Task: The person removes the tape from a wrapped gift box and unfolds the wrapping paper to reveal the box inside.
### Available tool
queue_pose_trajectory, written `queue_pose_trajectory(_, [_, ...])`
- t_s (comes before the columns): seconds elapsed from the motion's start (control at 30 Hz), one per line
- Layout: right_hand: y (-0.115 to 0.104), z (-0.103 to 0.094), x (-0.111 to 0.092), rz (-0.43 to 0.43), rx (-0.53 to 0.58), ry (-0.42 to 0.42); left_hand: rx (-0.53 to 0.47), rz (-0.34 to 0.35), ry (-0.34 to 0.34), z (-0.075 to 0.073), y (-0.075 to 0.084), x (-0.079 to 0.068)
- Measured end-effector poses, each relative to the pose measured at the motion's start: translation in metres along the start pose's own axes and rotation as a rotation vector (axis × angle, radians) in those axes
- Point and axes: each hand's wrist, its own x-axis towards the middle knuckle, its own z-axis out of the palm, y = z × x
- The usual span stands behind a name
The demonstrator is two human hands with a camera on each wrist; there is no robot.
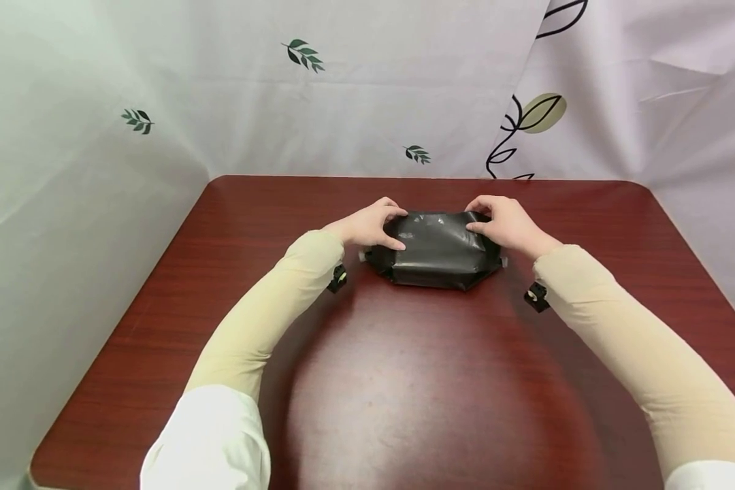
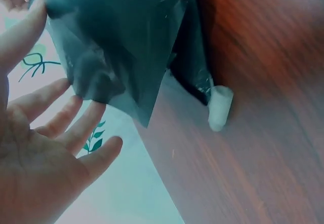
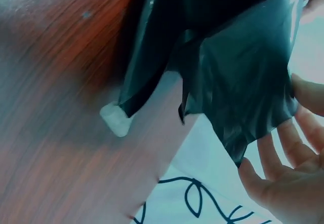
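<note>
A black plastic bag [image 1: 435,248], glossy and creased, lies folded into a bundle toward the far side of the table. At its left end my left hand [image 1: 370,223] holds it, thumb on top and fingers along the back edge. The left wrist view shows those fingers [image 2: 83,122] fairly straight, their tips at the plastic's loose edge. My right hand [image 1: 505,221] pinches the right end's film between thumb and fingers [image 3: 283,148]. From each lower end pokes a small whitish piece, a rounded stub [image 2: 220,107] on the left and a similar stub [image 3: 116,119] on the right.
The bundle rests on a reddish-brown wood-grain table [image 1: 404,381] with rounded corners. White cloth [image 1: 355,116] with leaf prints hangs behind it and along the sides. A small black camera sits on each wrist, the left camera [image 1: 337,279] and the right camera [image 1: 535,297].
</note>
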Motion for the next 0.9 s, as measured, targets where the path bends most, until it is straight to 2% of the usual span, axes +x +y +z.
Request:
queue_pose_trajectory(0.2, [-0.006, -0.002, -0.002, 0.008, 0.036, 0.071, -0.1, -0.058, 0.001, -0.006, -0.003, 0.002])
queue_pose_trajectory(0.43, [-0.013, -0.009, -0.006, -0.006, 0.038, 0.1, -0.137, -0.053, 0.009, -0.005, -0.008, 0.006])
queue_pose_trajectory(0.67, [-0.02, -0.02, -0.018, -0.045, 0.04, 0.089, -0.085, -0.055, 0.029, -0.003, -0.008, 0.007])
queue_pose_trajectory(0.9, [-0.027, -0.035, -0.038, -0.081, -0.019, 0.11, -0.077, -0.066, 0.034, -0.005, -0.008, 0.009])
